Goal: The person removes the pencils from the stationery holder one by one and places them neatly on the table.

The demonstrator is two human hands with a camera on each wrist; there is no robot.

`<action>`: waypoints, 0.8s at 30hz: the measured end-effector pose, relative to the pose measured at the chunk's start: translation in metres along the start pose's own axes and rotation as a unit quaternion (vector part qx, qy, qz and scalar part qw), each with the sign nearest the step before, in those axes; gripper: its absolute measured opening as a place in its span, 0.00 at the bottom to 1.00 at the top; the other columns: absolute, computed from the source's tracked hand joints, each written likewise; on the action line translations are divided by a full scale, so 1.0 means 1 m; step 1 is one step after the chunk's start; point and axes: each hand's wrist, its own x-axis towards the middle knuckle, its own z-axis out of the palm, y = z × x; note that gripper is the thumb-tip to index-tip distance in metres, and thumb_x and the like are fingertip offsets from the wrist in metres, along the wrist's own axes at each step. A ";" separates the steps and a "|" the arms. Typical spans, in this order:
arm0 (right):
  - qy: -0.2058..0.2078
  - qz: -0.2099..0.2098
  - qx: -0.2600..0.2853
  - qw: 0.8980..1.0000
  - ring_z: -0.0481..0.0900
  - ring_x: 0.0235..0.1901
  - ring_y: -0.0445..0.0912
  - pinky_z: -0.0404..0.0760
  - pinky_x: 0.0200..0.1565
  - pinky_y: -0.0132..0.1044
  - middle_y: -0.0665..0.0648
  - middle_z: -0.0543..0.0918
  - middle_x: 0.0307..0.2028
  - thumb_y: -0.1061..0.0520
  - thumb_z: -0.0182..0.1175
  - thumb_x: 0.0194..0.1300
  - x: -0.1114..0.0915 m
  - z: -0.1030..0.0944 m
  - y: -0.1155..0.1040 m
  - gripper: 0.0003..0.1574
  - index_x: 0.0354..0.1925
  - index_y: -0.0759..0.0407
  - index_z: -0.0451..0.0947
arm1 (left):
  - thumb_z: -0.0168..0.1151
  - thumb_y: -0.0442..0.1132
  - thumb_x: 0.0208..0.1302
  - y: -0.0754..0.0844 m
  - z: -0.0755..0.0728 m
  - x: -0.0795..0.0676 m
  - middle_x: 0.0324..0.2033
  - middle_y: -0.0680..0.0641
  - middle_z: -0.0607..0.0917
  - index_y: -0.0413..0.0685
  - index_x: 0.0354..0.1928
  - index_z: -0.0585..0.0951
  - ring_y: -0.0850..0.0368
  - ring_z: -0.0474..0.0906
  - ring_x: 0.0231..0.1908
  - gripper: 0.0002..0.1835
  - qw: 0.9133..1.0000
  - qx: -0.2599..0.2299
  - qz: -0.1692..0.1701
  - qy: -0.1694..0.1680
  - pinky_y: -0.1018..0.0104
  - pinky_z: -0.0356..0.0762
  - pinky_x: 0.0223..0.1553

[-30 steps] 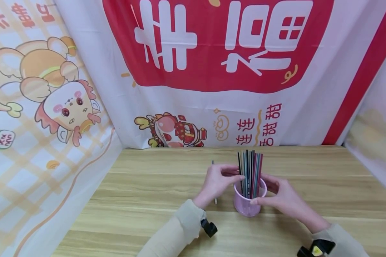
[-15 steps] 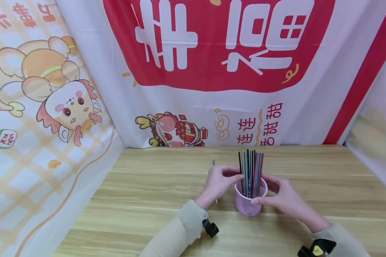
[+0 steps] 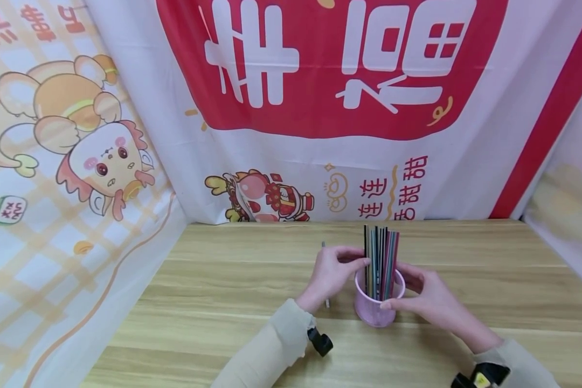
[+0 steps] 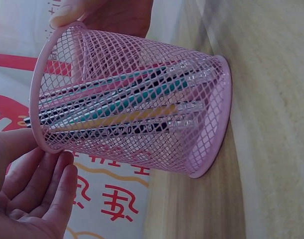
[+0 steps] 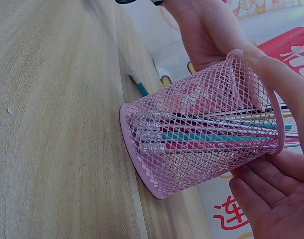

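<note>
A pink mesh pencil cup [image 3: 375, 315] stands upright on the wooden table, filled with several pencils [image 3: 387, 264]; their eraser ends face down inside. My right hand [image 3: 429, 299] grips the cup's rim, thumb on the near side and fingers behind. At the cup's left side my left hand [image 3: 332, 275] pinches a black pencil [image 3: 366, 242] between thumb and fingers, its lower part inside the cup. In the left wrist view that black pencil [image 4: 117, 130] shows through the mesh. One loose pencil [image 3: 327, 303] lies on the table, partly hidden under the left hand; its teal end [image 5: 139, 85] shows in the right wrist view.
The wooden table [image 3: 213, 302] meets a white and red printed cloth [image 3: 320, 124] at its back edge. Another printed cloth [image 3: 126, 269] hangs along the left side. A small white fleck [image 5: 11, 110] lies on the table.
The left hand has shifted slightly right, and the black pencil has gone from leaning left to nearly upright, beside the others. The right hand and cup have stayed almost in place.
</note>
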 end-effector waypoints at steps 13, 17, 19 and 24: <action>-0.001 0.000 -0.001 1.000 0.79 0.58 0.62 0.77 0.56 0.30 0.71 0.76 0.62 0.53 0.82 0.51 0.001 0.000 0.000 0.56 0.69 0.73 0.66 | 0.75 0.42 0.62 0.007 -0.001 0.004 0.37 0.60 0.88 0.54 0.45 0.89 0.65 0.85 0.39 0.10 1.000 -0.003 0.013 0.019 0.69 0.84 0.44; -0.001 0.001 -0.001 1.000 0.79 0.58 0.62 0.77 0.56 0.30 0.71 0.77 0.62 0.53 0.82 0.51 0.001 0.000 0.001 0.55 0.69 0.74 0.67 | 0.75 0.42 0.62 0.009 -0.003 0.006 0.37 0.58 0.89 0.51 0.45 0.89 0.63 0.85 0.38 0.11 0.999 -0.020 0.009 0.029 0.69 0.85 0.42; -0.001 0.002 -0.003 1.000 0.79 0.58 0.62 0.77 0.56 0.30 0.71 0.77 0.62 0.53 0.82 0.51 0.001 0.000 0.001 0.56 0.69 0.74 0.67 | 0.75 0.40 0.62 0.010 -0.004 0.006 0.37 0.56 0.89 0.48 0.46 0.89 0.62 0.86 0.38 0.11 0.999 -0.040 0.008 0.030 0.68 0.86 0.42; -0.002 0.005 -0.005 1.000 0.79 0.58 0.62 0.77 0.57 0.33 0.72 0.76 0.62 0.52 0.82 0.51 0.001 0.000 0.001 0.56 0.69 0.74 0.67 | 0.74 0.36 0.62 0.013 -0.006 0.009 0.37 0.50 0.89 0.42 0.47 0.88 0.57 0.87 0.36 0.12 0.996 -0.084 0.017 0.038 0.67 0.87 0.40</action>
